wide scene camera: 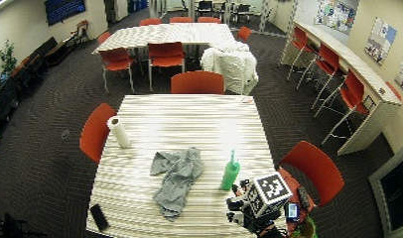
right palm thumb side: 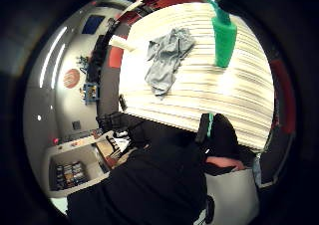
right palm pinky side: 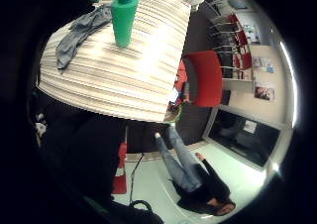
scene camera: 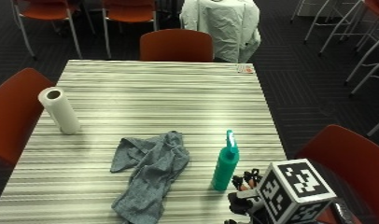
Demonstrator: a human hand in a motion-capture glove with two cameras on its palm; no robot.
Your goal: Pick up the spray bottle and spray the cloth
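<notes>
A green spray bottle (scene camera: pixel 225 168) stands upright near the right front of the striped table (scene camera: pixel 152 93). Just left of it lies a crumpled grey cloth (scene camera: pixel 152 168). My gloved right hand (scene camera: pixel 245 186) hovers at the table's front right edge, a short way right of the bottle's base, touching nothing; its fingers look relaxed and point toward the bottle. Both palm views look across the tabletop at the bottle (right palm pinky side: pixel 124 21) (right palm thumb side: pixel 224 38) and the cloth (right palm pinky side: pixel 79 35) (right palm thumb side: pixel 167 60), with nothing held in front of them. The wide outside view shows the bottle (wide scene camera: pixel 230 173) between the cloth (wide scene camera: pixel 178 176) and the hand (wide scene camera: pixel 237 203).
A paper towel roll (scene camera: pixel 60 111) stands at the table's left side. A small card (scene camera: pixel 244 68) lies at the far right corner, and a flat black object (wide scene camera: pixel 98 216) at the near left corner. Red chairs (scene camera: pixel 345 158) (scene camera: pixel 177 45) surround the table.
</notes>
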